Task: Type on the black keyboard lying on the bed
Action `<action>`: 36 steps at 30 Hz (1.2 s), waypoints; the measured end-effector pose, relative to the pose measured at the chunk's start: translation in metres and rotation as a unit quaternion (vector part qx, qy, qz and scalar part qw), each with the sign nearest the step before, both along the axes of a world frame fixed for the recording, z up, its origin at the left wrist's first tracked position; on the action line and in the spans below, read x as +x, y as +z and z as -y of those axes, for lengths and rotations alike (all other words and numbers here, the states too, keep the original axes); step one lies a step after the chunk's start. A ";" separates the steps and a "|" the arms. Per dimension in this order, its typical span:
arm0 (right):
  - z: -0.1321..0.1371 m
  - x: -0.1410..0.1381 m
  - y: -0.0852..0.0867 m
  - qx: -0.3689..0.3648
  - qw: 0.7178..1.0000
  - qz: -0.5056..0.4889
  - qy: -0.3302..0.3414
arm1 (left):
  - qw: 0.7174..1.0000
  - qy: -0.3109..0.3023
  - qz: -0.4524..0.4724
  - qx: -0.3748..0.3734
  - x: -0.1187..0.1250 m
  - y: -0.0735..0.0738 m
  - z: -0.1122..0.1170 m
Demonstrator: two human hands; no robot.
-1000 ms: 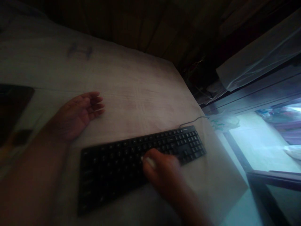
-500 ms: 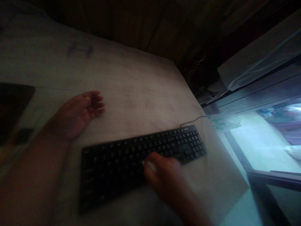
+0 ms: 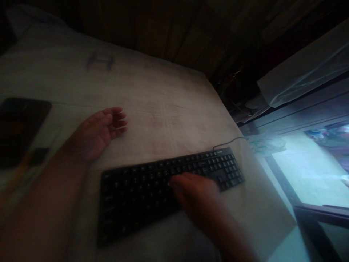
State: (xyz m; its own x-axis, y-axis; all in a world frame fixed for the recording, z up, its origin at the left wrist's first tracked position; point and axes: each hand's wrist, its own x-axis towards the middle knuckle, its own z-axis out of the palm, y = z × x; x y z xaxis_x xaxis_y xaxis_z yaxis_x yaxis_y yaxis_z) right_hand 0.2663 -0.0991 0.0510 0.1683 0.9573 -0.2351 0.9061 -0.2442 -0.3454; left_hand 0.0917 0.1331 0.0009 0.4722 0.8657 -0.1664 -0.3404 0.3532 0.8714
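Room: dim, with daylight only at the right; a pale, cloth-covered surface (image 3: pixel 169 109) carries everything.
Keyboard: the black keyboard (image 3: pixel 136 193) lies slantwise near the front edge, and its cable (image 3: pixel 229 140) leaves from the far right corner.
Right hand (image 3: pixel 196 196): on the keys right of the middle, fingers curled down; too blurred to tell whether it holds anything.
Left hand (image 3: pixel 95 134): resting open and empty on the cloth, apart from the keyboard.
Left edge: a dark flat object (image 3: pixel 19 127).
Doing it well: light, even pressure seems best; the idle left hand could steady the keyboard's left end so it does not slide on the cloth.
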 end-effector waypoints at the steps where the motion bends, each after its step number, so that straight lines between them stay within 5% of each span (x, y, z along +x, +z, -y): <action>1: -0.001 -0.001 0.000 0.000 1.000 0.001 0.003 | 1.000 0.001 0.000 -0.001 0.000 0.000 0.000; 23: -0.011 -0.025 -0.004 0.050 0.995 -0.025 0.077 | 0.998 -0.008 -0.050 0.020 0.000 0.005 0.005; 36: 0.001 -0.003 -0.007 0.029 0.999 -0.014 0.031 | 0.997 -0.012 -0.063 0.044 0.000 0.002 0.004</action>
